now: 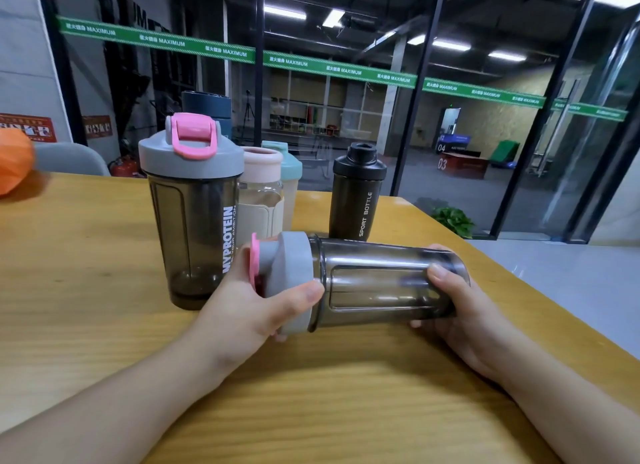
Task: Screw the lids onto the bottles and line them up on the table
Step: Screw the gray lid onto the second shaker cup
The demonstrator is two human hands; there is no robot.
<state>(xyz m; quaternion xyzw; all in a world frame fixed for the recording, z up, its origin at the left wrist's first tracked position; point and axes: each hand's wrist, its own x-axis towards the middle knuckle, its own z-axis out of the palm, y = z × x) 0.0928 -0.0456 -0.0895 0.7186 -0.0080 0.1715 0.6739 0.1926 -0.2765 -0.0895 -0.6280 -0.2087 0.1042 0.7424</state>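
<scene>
Head view | left hand (242, 311) fingers grip lid (291, 280) – right hand (460, 311) fingers grip smoky bottle (381, 287) | held sideways near table (104, 325) right edge

- near edge of desk (86, 290): bare wood under both forearms, free to pass
- left side bare up to far-left corner, where orange object (14, 160) sits
- far edge blocked: MYPROTEIN bottle (194, 221), pink bottle (261, 193), teal bottle (289, 183) bunched close
- black bottle (356, 193) apart to the right, gap between
- held bottle (374, 287) lies across the middle, just before the row
</scene>
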